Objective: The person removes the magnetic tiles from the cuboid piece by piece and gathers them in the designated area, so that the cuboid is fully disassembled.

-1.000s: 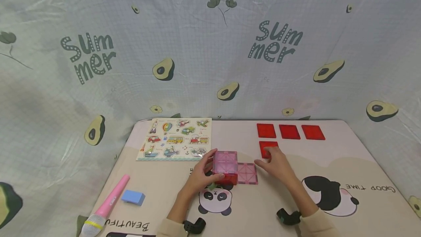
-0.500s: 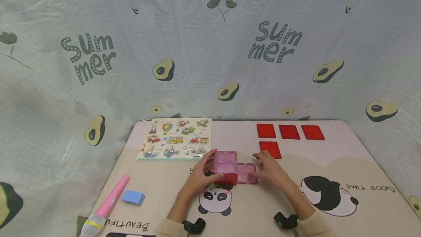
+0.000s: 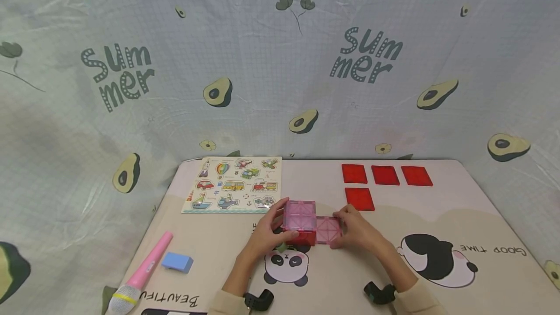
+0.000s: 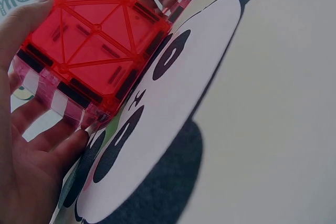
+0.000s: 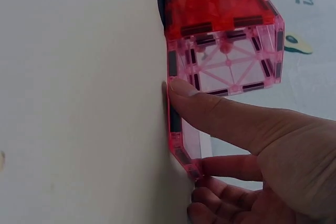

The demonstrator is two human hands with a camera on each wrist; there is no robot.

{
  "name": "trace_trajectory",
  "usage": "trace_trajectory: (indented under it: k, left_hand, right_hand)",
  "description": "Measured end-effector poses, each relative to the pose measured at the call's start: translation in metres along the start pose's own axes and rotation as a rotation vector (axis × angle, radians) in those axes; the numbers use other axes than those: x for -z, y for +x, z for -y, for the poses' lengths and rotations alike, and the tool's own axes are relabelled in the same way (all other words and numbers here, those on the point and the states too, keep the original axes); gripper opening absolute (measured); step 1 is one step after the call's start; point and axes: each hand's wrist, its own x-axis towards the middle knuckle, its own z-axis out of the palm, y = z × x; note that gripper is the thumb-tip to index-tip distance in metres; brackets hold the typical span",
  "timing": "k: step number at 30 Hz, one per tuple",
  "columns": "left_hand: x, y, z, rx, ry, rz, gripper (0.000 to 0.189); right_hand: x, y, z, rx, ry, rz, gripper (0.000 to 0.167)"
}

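Note:
A cube of see-through magnetic tiles (image 3: 300, 216) stands mid-table, pink on top with a red tile (image 4: 100, 27) on its near side. My left hand (image 3: 268, 232) grips the cube from the left, thumb at the near face and fingers at the far side. Flat on the table against the cube's right side lies a pink magnetic tile (image 3: 327, 230). My right hand (image 3: 359, 231) holds this tile by opposite edges. In the right wrist view its thumb (image 5: 210, 111) presses the near edge, and the other fingers are at the far edge.
Several red magnetic tiles (image 3: 385, 175) lie flat at the back right. A picture puzzle board (image 3: 234, 186) is at the back left. Nearer on the left are a blue block (image 3: 177, 262) and a pink toy microphone (image 3: 142, 271). A patterned cloth (image 3: 271, 62) hangs behind the table.
My right hand has moved from the nearest red tile down and left to the flat pink tile and taken hold of its edges. My left hand and the cube have stayed put.

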Motion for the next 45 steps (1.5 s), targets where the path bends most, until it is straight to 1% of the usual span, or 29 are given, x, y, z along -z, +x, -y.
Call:
trace_trajectory:
  k: [6, 15, 23, 30, 32, 39, 45]
  left_hand:
    - [0.0, 0.0, -0.001, -0.005, -0.003, 0.001, 0.084]
    - [0.0, 0.0, 0.0, -0.004, 0.003, 0.002, 0.084]
    - [0.0, 0.0, 0.001, 0.001, -0.004, 0.001, 0.084]
    - [0.001, -0.001, -0.001, -0.006, -0.005, 0.002, 0.084]
    - [0.001, -0.001, -0.002, -0.005, -0.005, -0.001, 0.084]
    - [0.0, 0.0, -0.002, -0.009, -0.007, -0.004, 0.084]
    - [0.0, 0.0, 0.0, -0.006, -0.007, -0.001, 0.083]
  right_hand:
    - [0.002, 0.002, 0.0, -0.003, -0.004, 0.025, 0.073]
    - [0.003, 0.003, 0.0, -0.008, 0.02, 0.041, 0.074]
    - [0.005, 0.001, -0.001, 0.014, 0.084, 0.048, 0.076]
    - [0.008, 0.001, -0.004, 0.003, 0.153, 0.063, 0.079]
    - [0.007, 0.001, -0.006, 0.013, 0.172, 0.062, 0.08]
    - [0.009, -0.002, -0.01, 0.088, 0.217, 0.066, 0.079]
    - [0.014, -0.004, -0.012, 0.111, 0.242, 0.068, 0.077]
